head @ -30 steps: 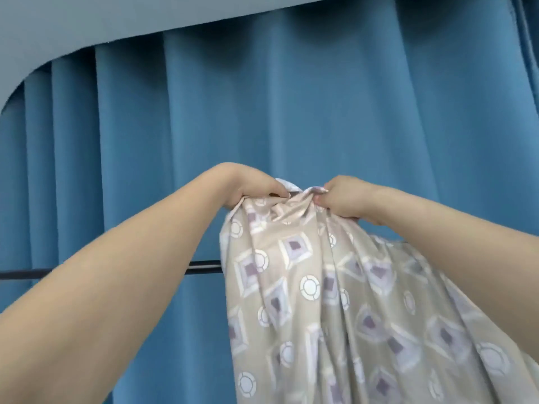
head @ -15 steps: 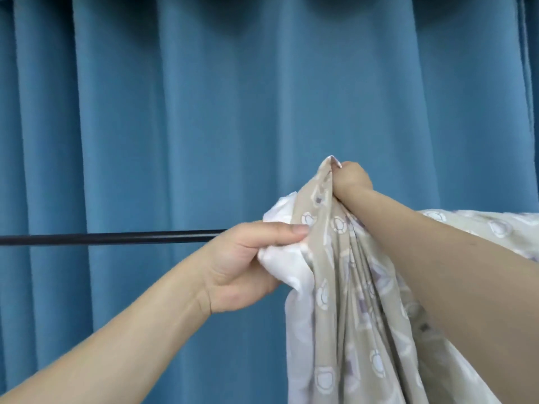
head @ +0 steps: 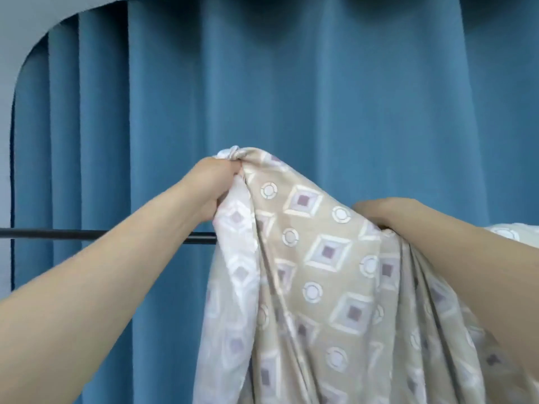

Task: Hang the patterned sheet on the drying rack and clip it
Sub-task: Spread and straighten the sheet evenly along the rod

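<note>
1. The left hand [head: 213,188] was clenched around a bunched corner of the patterned sheet [head: 315,258], with a white twist of cloth poking out above the knuckles. Its fingers were curled into the fabric and mostly hidden behind it.
2. The right hand [head: 382,211] lay lower and to the right, its fingers curled over the upper edge of the cloth and gripping a gathered fold; the fingertips themselves were out of sight behind the fabric.
3. Between the two hands the sheet was stretched into a sloping upper edge, higher on the left. The rest hung down in long folds past the bottom of the view. On the left the pale reverse side showed; on the right a bit of cloth trailed off behind the right forearm.
4. The drying rack showed only as a dark horizontal bar [head: 58,234] running in from the left and vanishing behind the left forearm and the sheet. The held edge was above bar height, in front of it.
5. Judged from this, the cloth was lifted but I cannot tell whether any of it lay over the bar. Draping, spreading and clipping all seemed left to do. No clips were in view.
6. Behind everything hung a blue curtain [head: 320,83], close to the bar. The sheet's own bulk hid the bar's right part, which could make aiming the throw awkward.
</note>
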A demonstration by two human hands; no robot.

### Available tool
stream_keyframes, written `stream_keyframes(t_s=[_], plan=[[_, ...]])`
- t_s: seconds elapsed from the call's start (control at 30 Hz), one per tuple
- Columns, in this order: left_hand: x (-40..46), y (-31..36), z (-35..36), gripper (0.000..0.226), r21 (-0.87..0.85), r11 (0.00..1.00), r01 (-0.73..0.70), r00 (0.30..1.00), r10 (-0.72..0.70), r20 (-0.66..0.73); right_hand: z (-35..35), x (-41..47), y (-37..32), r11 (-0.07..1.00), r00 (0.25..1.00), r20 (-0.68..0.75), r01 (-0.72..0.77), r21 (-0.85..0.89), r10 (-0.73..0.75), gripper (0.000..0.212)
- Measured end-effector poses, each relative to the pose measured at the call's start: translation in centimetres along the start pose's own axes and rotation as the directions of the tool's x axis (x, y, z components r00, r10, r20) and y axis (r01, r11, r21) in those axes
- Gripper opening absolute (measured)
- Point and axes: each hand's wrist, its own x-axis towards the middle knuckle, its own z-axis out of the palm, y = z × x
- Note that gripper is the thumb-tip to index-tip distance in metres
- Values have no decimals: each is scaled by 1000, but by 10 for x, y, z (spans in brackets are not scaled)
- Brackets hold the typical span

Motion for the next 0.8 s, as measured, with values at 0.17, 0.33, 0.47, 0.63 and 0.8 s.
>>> stream_keyframes(t_s=[0.17, 0.33, 0.47, 0.63, 0.8], plan=[[65, -54, 11, 23, 446, 890, -95, 994, 107, -2, -11, -23, -48, 453, 946, -179, 289, 843, -270, 24], [58, -51, 24, 17, 372, 926, 64, 992, -99, 76, -8, -34, -96, 758, 935, 66, 241, 606, -350, 31], [39, -34, -3, 31, 367, 894, 258, 894, -365, 260, -1, -22, -113, 776, 936, -129, 345, 528, -329, 23], [8, -8, -56, 30, 508, 831, 227, 820, -444, 361, -3, -25, -117, 887, 966, -157, 252, 387, -206, 21], [-35, -15, -69, 57, 729, 685, 11, 882, -350, 315, -8, -22, -153, 956, 932, -363, 95, 278, 13, 17]])
